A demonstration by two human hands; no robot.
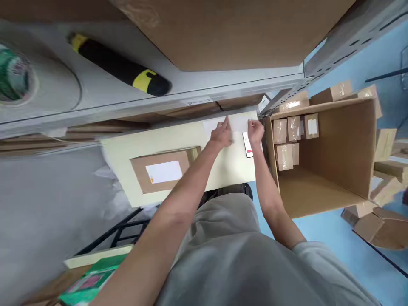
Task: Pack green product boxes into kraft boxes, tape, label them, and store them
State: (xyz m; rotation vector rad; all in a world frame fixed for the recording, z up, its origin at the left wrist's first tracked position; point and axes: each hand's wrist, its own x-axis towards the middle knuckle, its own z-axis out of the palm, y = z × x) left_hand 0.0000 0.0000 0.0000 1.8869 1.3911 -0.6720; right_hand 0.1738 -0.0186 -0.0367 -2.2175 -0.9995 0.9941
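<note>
A white slip of paper lies along the far edge of the cream board. My left hand rests on the slip with its index finger stretched out, pressing it down. At the slip's right end, my right hand pinches the paper between thumb and fingers. A phone with a lit white screen lies by my right wrist, partly hidden under that hand. Left of my left forearm sits a brown cardboard parcel with a white label on top.
A large open carton at the right holds several small taped boxes. More boxes lie beyond it on the blue floor. Above the board runs a grey metal shelf bearing a black-and-yellow tool and a big carton.
</note>
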